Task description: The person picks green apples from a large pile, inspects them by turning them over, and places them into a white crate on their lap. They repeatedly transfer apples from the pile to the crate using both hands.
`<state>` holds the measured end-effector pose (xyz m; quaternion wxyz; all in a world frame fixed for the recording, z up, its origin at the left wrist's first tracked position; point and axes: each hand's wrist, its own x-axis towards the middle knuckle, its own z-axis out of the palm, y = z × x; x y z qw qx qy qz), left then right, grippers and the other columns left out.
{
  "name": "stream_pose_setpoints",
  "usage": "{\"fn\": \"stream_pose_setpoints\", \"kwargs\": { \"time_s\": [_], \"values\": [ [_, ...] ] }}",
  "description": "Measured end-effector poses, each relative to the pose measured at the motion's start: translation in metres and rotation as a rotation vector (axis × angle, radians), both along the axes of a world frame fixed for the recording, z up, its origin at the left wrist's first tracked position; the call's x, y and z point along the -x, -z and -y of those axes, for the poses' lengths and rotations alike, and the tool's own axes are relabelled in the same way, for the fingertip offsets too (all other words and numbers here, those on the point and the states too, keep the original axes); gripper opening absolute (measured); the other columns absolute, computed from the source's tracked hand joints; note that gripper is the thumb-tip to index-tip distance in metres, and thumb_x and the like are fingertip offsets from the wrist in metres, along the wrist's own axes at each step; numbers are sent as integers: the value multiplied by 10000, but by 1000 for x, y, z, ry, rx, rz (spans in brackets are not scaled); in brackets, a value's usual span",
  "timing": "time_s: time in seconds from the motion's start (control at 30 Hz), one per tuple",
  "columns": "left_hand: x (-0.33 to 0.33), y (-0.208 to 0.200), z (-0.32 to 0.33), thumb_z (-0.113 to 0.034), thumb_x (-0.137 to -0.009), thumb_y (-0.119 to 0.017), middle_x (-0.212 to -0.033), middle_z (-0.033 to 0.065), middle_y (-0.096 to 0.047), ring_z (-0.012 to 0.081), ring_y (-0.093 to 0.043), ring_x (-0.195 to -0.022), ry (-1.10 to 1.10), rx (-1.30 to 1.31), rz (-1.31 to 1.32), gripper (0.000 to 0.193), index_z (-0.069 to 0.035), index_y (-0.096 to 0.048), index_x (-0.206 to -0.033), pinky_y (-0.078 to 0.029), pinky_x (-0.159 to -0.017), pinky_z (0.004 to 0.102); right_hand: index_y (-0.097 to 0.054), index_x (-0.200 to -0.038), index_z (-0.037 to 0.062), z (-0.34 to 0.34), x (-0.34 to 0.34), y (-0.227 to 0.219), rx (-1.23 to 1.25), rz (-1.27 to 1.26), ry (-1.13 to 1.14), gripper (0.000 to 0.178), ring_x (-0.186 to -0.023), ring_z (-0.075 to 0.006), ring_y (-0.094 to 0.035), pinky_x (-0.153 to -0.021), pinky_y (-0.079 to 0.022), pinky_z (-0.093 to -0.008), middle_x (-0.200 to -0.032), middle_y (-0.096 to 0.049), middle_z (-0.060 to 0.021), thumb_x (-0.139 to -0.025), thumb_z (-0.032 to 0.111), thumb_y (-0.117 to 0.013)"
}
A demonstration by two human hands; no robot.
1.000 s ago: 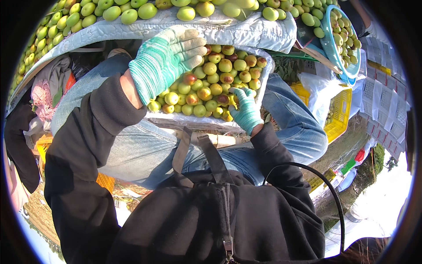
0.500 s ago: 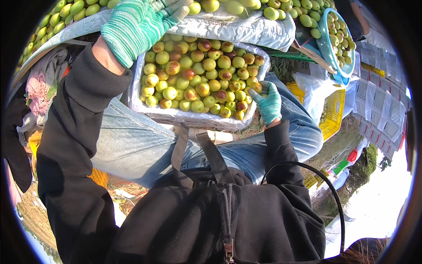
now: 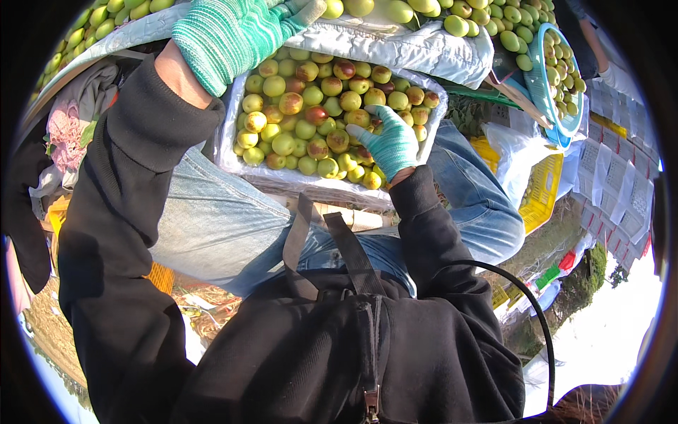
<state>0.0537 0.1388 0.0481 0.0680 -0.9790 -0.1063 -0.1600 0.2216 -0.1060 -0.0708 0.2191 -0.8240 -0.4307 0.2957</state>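
A shallow box (image 3: 229,157) lined with clear plastic rests in front of my lap, full of round jujubes (image 3: 284,145), green with reddish-brown patches. My right hand (image 3: 390,141), in a green knitted glove, is over the right part of the fruit. Its thumb and forefinger are apart, with the fingertips at the jujubes and no fruit seen held. Farther up and left, my left hand (image 3: 233,37), in a green-and-white striped glove, lies by the padded edge of the sorting surface. Its thumb is stretched out near longer green fruits (image 3: 359,7); the other fingertips are partly cut off.
Green fruits are heaped on the surface along the top, edged by a pale padded cloth (image 3: 424,48). A blue basket (image 3: 573,126) of fruit stands at right, above a yellow crate (image 3: 542,191). Stacked grey crates (image 3: 613,180) are beyond. A black cable (image 3: 533,304) loops at my right side.
My right hand has moved left from the box's right edge to over the jujubes. My left hand stays by the padded edge, and the whole view has shifted slightly.
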Motion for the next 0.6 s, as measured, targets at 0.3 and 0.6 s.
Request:
{"fn": "stream_pose_setpoints", "kwargs": {
  "time_s": [0.3,0.6],
  "values": [
    [-1,14,0,-169,-979,-362,-1064,165,-566,288,-552,-1012,173,2526,907,256,29,-511,-1044,-462,-952,385,-580,-1112,67,9,-8,-17,-119,-176,-79,416,-958,-207,-554,-826,-497,-307,-1055,-553,-87,-729,46,-742],
    [7,-22,-5,-174,-896,-490,-1066,131,-611,255,-578,-1019,-124,1336,667,260,-3,-574,-1073,-462,-926,363,-626,-1091,47,9,9,-29,-146,-256,9,439,-935,-158,-590,-777,-523,-264,-1017,-588,-61,-704,135,-814]
  ]
}}
